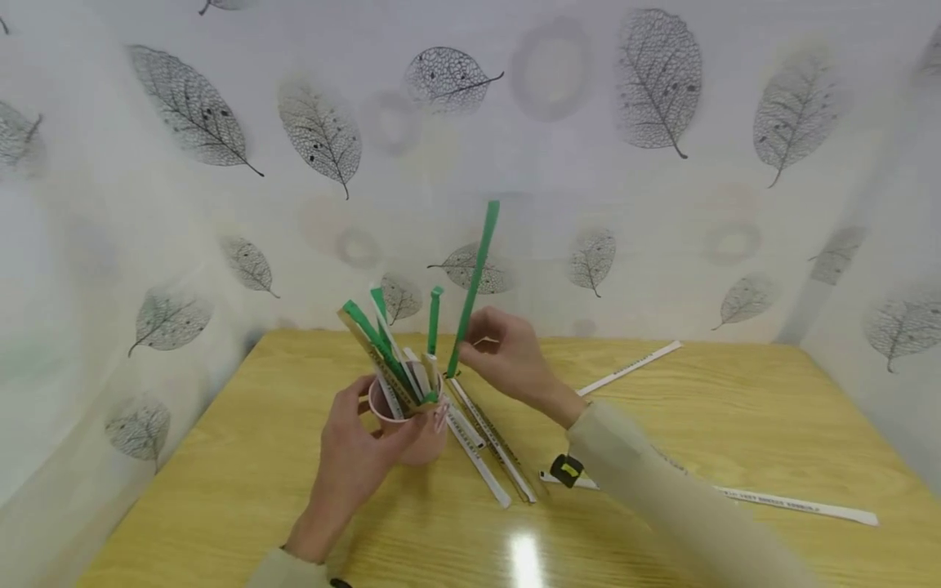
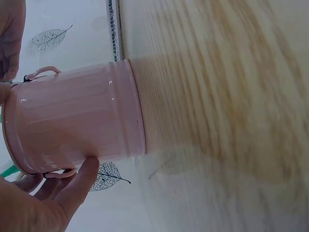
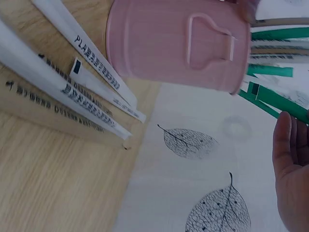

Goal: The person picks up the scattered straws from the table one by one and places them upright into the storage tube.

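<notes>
A small pink bucket (image 1: 425,447) with side handles stands on the wooden table, filled with green, white and brown paper-wrapped straws (image 1: 371,347). My left hand (image 1: 356,445) grips it at the rim, thumb on the near side; in the left wrist view those fingers lie around one handle (image 2: 60,174). Just right of the bucket, my right hand (image 1: 510,355) pinches a green wrapped straw (image 1: 478,273) near its lower end. The straw stands nearly upright, its top leaning right. In the right wrist view its lower end (image 3: 273,100) is close by the bucket's rim.
Several white and brown wrapped straws (image 1: 481,469) lie right of the bucket. Another white straw (image 1: 632,367) lies at the back right, and one more (image 1: 801,504) runs out from under the right forearm. A leaf-patterned curtain (image 1: 662,245) hangs behind the table (image 1: 772,425).
</notes>
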{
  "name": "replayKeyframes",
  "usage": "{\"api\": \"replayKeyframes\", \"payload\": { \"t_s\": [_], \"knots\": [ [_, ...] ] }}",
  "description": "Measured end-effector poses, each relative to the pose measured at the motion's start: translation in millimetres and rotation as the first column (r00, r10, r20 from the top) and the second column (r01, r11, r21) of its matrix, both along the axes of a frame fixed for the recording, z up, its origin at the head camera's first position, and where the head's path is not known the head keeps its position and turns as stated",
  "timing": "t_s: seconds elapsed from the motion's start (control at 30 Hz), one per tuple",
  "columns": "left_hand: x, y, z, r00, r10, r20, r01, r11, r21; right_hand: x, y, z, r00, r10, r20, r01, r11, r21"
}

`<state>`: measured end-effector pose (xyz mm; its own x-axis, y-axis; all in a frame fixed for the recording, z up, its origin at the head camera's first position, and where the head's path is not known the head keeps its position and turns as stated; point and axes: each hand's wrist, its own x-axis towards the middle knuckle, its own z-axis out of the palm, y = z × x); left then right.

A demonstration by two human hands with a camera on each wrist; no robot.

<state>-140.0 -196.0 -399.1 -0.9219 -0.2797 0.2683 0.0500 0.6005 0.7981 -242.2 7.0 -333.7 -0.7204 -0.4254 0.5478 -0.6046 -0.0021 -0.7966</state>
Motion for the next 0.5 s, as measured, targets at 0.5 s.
{"api": "replayKeyframes", "payload": {
  "t_s": [0.5],
  "knots": [
    [-0.1, 0, -1.7, 0.999, 0.01, -0.032, -0.011, 1.0, -0.028, -12.0, -23, -21.9, 0.998, 0.059, 0.001, -0.059, 0.994, 0.096]
  ]
}}
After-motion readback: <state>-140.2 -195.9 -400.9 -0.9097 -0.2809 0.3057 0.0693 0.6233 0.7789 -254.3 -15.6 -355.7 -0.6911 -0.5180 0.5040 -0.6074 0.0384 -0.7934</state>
